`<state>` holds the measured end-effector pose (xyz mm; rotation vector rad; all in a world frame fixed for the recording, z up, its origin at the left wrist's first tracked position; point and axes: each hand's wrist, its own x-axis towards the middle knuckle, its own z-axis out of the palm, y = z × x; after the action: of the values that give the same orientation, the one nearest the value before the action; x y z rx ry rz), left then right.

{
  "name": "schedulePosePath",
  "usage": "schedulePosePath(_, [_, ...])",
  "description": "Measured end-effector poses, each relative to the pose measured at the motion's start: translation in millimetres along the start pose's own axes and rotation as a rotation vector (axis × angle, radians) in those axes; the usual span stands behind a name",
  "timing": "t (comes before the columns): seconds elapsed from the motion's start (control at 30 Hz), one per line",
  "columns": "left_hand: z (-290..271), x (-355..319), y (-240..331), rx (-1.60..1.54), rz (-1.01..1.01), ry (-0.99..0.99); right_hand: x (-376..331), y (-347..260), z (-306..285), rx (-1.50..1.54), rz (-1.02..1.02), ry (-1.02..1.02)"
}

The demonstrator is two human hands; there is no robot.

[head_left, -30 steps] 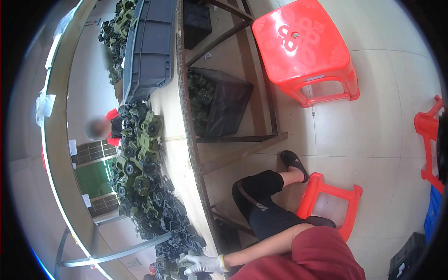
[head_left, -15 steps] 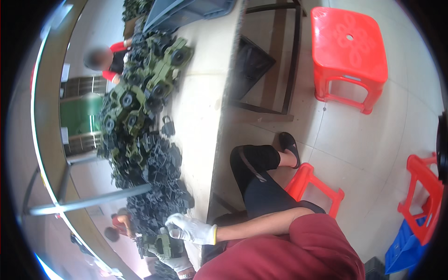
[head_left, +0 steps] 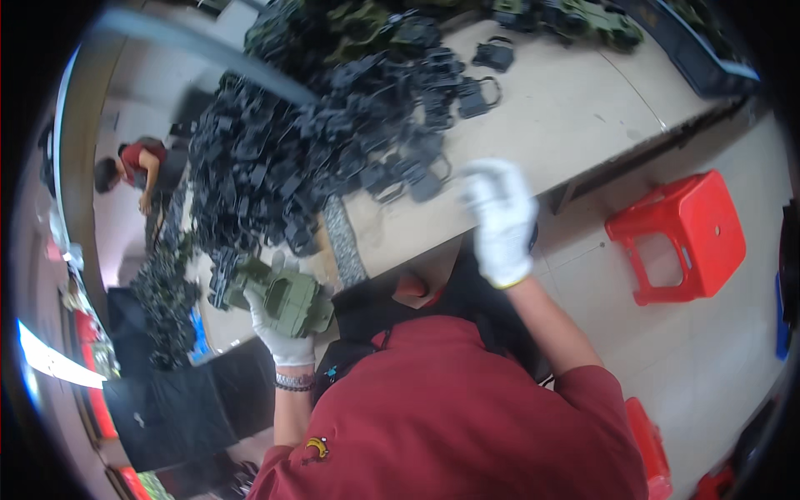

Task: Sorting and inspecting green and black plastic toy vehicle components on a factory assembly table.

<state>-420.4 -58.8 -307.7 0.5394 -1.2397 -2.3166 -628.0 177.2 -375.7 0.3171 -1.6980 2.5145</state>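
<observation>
Space has opened between the white-gloved right hand (head_left: 502, 221) and the olive-green plastic vehicle body (head_left: 293, 302): half a second ago they were next to each other, whereas now the hand is raised toward 2 o'clock, well apart from it. The view has also swung round, so the red plastic stool (head_left: 687, 237), formerly near 1 o'clock, stands at 3 o'clock, and the heap of small black plastic parts (head_left: 325, 142) spreads widely across the pale-topped table (head_left: 550, 117) at 10 o'clock.

Motion blur softens the right hand's fingers (whether they pinch anything small, I cannot tell). The left hand's palm and some of its fingers are hidden beneath the vehicle body. Farther olive-green vehicle bodies (head_left: 358, 25) are cut off at 12 o'clock, as is a dark grey plastic crate (head_left: 700, 71) at 2 o'clock.

The white-gloved left hand (head_left: 283, 340) grasps the vehicle body at 8 o'clock, by the near edge of the black heap, its forearm rising from 7 o'clock with a metal-linked band (head_left: 294, 382) round the wrist. The right forearm slants up from 4 o'clock, its fingers loosely curled.
</observation>
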Motion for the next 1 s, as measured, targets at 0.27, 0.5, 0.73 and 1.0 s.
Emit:
schedulePosePath(0.27, [-64.9, 4.8, -9.8, -0.111, -0.099, -0.121, 70.9, 22.6, -35.2, -0.460, -0.168, 0.143])
schedulePosePath(0.5, [-69.1, 31.1, -26.4, -0.099, -0.151, -0.265, 124.1, 29.1, 21.0, -1.418, -0.250, -0.011])
schedulePosePath(0.73, [-39.6, 58.9, -28.3, -0.248, -0.278, -0.181, 149.9, 21.3, -13.2, -1.483, -0.069, -0.362])
schedulePosePath(1.0, [3.0, 90.4, -21.7, -0.215, -0.158, -0.277, 138.6, 28.1, -45.2, -1.279, -0.229, -0.359])
